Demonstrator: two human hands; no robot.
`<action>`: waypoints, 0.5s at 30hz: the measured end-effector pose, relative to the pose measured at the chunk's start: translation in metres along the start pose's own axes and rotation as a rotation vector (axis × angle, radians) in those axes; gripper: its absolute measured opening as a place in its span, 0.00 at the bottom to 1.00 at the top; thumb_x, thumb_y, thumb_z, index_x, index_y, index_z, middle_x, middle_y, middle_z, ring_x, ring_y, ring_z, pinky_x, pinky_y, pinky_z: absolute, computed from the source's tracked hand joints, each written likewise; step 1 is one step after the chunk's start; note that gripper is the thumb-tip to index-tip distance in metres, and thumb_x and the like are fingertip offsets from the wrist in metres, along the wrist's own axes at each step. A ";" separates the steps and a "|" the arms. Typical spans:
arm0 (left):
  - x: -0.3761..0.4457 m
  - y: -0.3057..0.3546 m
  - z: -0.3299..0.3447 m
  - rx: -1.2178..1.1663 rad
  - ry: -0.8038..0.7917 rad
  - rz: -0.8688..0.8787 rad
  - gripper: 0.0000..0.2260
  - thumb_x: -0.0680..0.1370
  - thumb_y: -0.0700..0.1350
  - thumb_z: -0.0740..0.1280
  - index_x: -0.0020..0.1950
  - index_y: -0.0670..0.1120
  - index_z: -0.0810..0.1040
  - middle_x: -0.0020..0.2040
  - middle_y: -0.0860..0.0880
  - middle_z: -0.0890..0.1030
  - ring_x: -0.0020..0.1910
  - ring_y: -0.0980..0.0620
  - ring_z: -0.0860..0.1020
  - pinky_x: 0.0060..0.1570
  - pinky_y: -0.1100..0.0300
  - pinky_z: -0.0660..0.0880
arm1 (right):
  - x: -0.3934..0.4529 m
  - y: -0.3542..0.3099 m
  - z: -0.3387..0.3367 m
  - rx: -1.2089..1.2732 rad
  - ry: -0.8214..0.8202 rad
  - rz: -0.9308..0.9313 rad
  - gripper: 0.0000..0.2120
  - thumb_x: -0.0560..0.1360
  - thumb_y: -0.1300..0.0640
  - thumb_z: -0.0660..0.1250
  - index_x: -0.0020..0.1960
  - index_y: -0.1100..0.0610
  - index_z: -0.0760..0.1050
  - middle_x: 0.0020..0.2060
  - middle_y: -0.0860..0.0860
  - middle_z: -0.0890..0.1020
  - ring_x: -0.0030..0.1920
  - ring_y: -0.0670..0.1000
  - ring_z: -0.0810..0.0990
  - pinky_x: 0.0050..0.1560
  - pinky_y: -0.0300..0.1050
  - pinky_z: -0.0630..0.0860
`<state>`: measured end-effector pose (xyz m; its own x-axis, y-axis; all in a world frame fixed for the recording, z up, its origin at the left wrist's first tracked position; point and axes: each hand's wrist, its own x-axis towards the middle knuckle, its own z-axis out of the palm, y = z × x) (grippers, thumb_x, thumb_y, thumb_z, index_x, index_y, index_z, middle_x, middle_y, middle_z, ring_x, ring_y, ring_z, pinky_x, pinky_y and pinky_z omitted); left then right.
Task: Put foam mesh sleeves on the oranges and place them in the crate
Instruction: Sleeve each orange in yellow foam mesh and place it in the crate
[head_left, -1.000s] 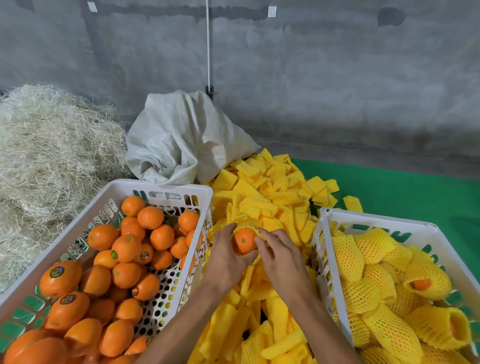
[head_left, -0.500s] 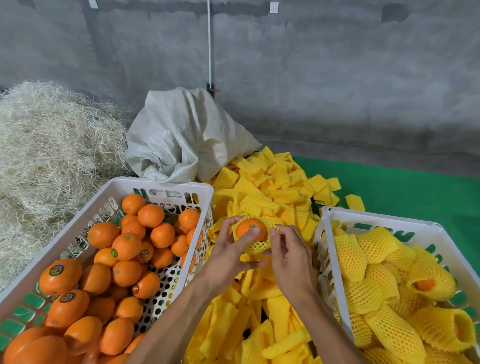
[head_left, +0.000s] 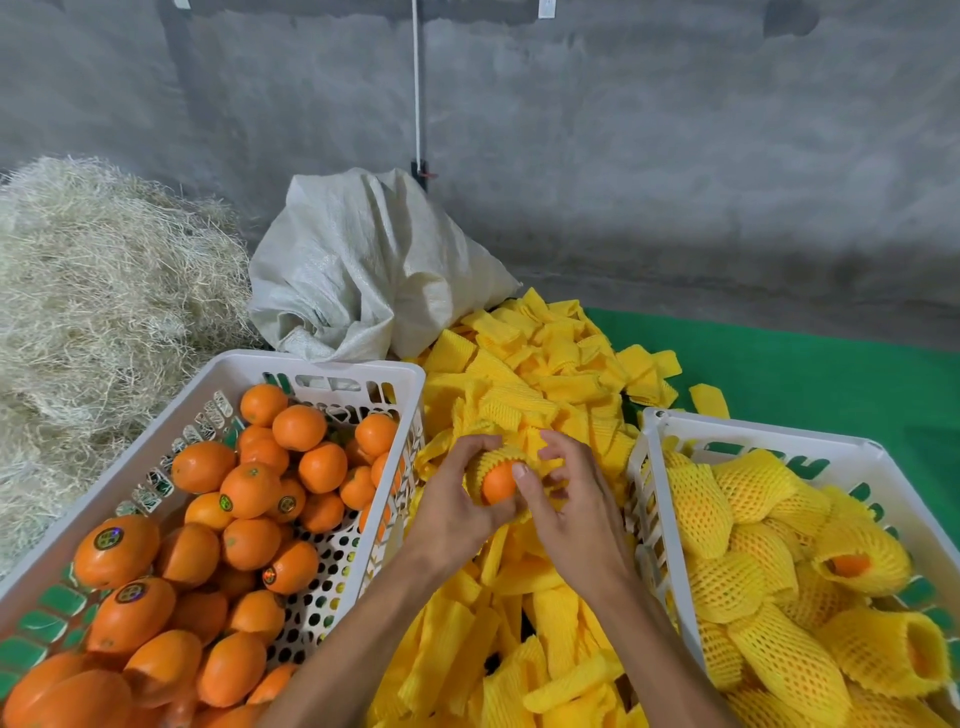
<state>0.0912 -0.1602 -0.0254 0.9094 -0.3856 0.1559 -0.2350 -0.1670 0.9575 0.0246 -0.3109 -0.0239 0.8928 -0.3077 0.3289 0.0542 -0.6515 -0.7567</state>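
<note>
Since the earlier frames, both hands have turned the orange (head_left: 497, 482) so that its bare end faces the camera, and the foam mesh sleeve (head_left: 494, 458) now caps its far half instead of sitting below it. Grey concrete wall (head_left: 675, 156) fills the upper field from 10 to 2 o'clock. Pale straw heap (head_left: 93, 291) occupies 9 to 10 o'clock, with a white woven sack (head_left: 363, 270) just beside it at 12 o'clock. Green mat (head_left: 810, 384) lies at 2 o'clock. At centre, running from 12 down to 6 o'clock, a pile of loose yellow sleeves (head_left: 524, 374) covers the surface between two white crates. Left crate (head_left: 322, 364), at 8 o'clock, holds bare oranges (head_left: 249, 488), several bearing round stickers. Right crate (head_left: 753, 431), at 4 o'clock, holds sleeved oranges (head_left: 737, 577), some with orange peel visible at an open sleeve end. Left hand (head_left: 452, 514) reaches in from 6 o'clock and cups the orange from its left side, fingers curled over the sleeve and fruit. Right hand (head_left: 571, 514) meets it from the right, thumb pressed against the bare orange skin and fingers curled onto the sleeve edge. Task orange is held above the loose sleeve pile, at centre, between the two crates and touching neither.
</note>
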 end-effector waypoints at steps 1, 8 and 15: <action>-0.002 0.001 0.000 0.039 -0.031 0.016 0.24 0.73 0.43 0.80 0.66 0.53 0.76 0.66 0.60 0.78 0.62 0.64 0.77 0.55 0.69 0.76 | 0.000 0.001 0.000 0.020 -0.039 0.006 0.23 0.81 0.38 0.62 0.74 0.43 0.67 0.62 0.37 0.73 0.60 0.38 0.75 0.50 0.39 0.78; -0.002 0.001 -0.002 0.034 -0.055 -0.068 0.33 0.72 0.56 0.79 0.75 0.56 0.72 0.70 0.64 0.73 0.68 0.68 0.71 0.59 0.70 0.73 | 0.006 0.007 -0.013 0.010 0.026 -0.006 0.14 0.83 0.48 0.63 0.63 0.54 0.80 0.54 0.44 0.78 0.53 0.38 0.77 0.48 0.27 0.72; 0.001 0.005 -0.003 -0.576 -0.202 -0.399 0.32 0.73 0.48 0.81 0.73 0.52 0.71 0.66 0.43 0.81 0.61 0.39 0.83 0.57 0.41 0.82 | 0.002 0.007 -0.007 0.098 0.099 0.020 0.15 0.83 0.48 0.61 0.63 0.54 0.77 0.54 0.42 0.76 0.50 0.43 0.81 0.47 0.42 0.81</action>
<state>0.0922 -0.1588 -0.0194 0.7942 -0.5641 -0.2258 0.3692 0.1528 0.9167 0.0236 -0.3207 -0.0244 0.8460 -0.3898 0.3639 0.0847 -0.5756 -0.8133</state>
